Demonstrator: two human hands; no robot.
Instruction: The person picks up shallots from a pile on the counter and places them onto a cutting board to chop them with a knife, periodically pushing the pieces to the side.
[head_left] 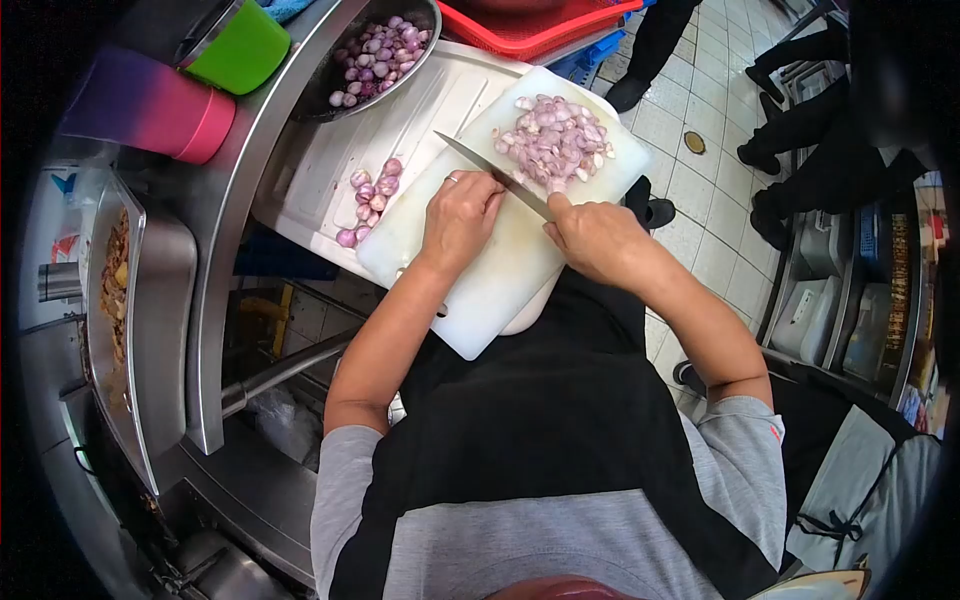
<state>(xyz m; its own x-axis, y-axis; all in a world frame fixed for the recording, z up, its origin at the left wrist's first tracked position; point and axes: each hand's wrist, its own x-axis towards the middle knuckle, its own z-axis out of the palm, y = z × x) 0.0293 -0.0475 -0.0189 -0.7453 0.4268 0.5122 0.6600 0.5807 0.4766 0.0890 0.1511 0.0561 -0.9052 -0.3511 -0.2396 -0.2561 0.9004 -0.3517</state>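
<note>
My right hand [598,238] is wrapped round the handle of a kitchen knife [495,172], whose blade points away to the upper left over a white cutting board [470,312]. Close beside the blade, my left hand [462,218] rests on the board with its fingers curled together; whatever is under them is hidden. Beyond the knife lies a pile of cut shallots [560,142] on the board's far right part. Several whole peeled shallots [376,190] sit left of the board on a white tray [300,190].
A metal bowl [436,45] of whole shallots stands at the tray's far end, near a red basket [530,38]. Green [240,50] and pink-purple [205,125] containers stand left, above a deep metal food pan [165,300]. Other people's legs [800,140] show at right on the tiled floor.
</note>
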